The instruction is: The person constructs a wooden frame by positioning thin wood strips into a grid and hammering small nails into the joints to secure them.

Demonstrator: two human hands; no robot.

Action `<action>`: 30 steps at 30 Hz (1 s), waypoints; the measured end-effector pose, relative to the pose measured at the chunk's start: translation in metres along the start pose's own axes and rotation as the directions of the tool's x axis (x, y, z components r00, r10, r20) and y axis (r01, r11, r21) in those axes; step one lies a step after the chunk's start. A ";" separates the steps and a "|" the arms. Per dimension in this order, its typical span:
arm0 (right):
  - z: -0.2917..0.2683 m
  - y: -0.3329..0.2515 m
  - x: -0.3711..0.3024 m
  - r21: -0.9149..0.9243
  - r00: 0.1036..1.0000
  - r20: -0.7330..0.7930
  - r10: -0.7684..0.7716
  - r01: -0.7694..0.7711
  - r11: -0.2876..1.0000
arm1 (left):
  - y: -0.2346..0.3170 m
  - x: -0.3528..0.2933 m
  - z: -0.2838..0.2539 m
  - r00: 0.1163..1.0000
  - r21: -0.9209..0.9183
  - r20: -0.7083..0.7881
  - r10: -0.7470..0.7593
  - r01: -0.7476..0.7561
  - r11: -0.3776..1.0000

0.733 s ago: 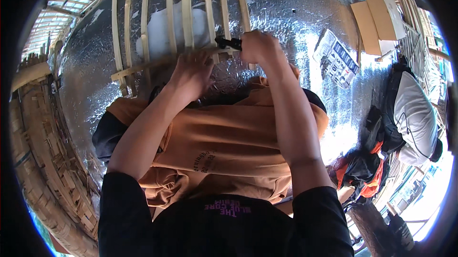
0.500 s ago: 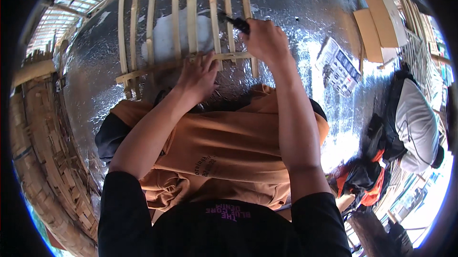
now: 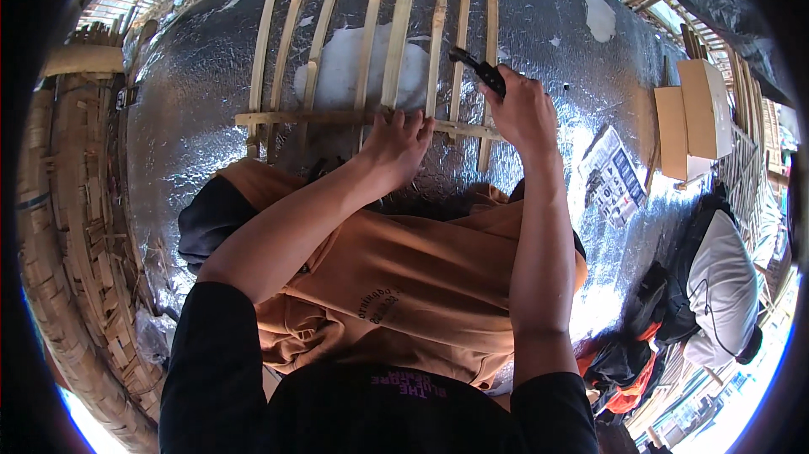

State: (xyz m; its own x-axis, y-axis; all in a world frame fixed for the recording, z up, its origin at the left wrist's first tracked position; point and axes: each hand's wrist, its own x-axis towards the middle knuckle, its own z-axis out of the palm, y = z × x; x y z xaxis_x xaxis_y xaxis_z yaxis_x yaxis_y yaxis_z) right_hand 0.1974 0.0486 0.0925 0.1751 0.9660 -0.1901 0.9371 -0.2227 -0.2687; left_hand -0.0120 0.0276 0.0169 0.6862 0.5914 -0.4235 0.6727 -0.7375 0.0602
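Pale bamboo slats run side by side away from me, joined near me by a bamboo crosspiece. My left hand is closed over this crosspiece, its fingertips at the joints between the middle slats; whether it also pinches something small is hidden. My right hand grips a hammer by its black handle. The dark hammer head is raised over the slats right of the middle, beyond the crosspiece. Across my lap lies a brown and black sweatshirt.
Silvery foil sheeting covers the ground under the frame. A printed sheet and cardboard boxes lie to the right. Farther right are a white-and-black bundle and a black-and-orange bag. Woven bamboo lines the left side.
The whole view has shifted, so the frame and both hands appear farther right and slightly lower. My left hand stays on the crosspiece; my right hand keeps its grip on the hammer, now tilted more steeply.
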 end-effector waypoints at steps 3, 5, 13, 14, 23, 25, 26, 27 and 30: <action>0.004 0.002 -0.001 -0.012 1.000 0.017 -0.021 0.021 1.000 | -0.003 -0.003 -0.004 0.999 -0.017 -0.034 0.022 -0.023 1.000; 0.003 0.002 -0.001 -0.009 1.000 0.011 -0.029 0.029 1.000 | -0.005 -0.005 -0.004 0.998 -0.031 -0.049 0.037 -0.039 0.999; 0.006 0.007 0.004 0.006 0.994 0.082 0.075 -0.076 0.997 | -0.004 -0.003 -0.007 1.000 -0.083 0.019 0.017 -0.015 0.996; 0.009 0.007 0.005 0.011 0.993 0.085 0.075 -0.076 0.997 | -0.004 -0.004 -0.002 1.000 -0.081 0.025 0.016 -0.014 0.997; 0.026 0.002 0.015 0.164 0.993 -0.110 -0.050 0.068 0.984 | -0.004 0.000 0.012 0.988 0.006 0.033 -0.150 0.150 0.989; 0.033 -0.002 0.017 0.121 0.964 0.228 0.134 -0.165 0.979 | -0.006 0.000 0.011 0.987 -0.001 0.077 -0.138 0.138 0.990; 0.040 0.005 0.017 0.117 0.965 0.224 0.134 -0.163 0.980 | -0.007 0.002 0.010 0.988 -0.004 0.071 -0.137 0.138 0.990; 0.051 0.015 0.014 -0.003 0.979 0.190 0.081 -0.082 0.997 | -0.007 0.003 0.009 0.989 -0.017 0.078 -0.127 0.128 0.992; 0.041 0.023 0.019 -0.077 0.962 0.268 0.056 -0.036 0.996 | -0.006 0.004 0.008 0.987 -0.034 0.104 -0.120 0.124 0.992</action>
State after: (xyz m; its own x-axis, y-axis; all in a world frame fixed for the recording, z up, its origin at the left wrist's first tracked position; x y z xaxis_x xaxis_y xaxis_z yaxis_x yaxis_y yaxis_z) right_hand 0.2100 0.0560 0.0435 0.1396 0.8816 -0.4509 0.9506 -0.2468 -0.1883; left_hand -0.0153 0.0313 0.0080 0.5677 0.6384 -0.5197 0.7617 -0.6468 0.0375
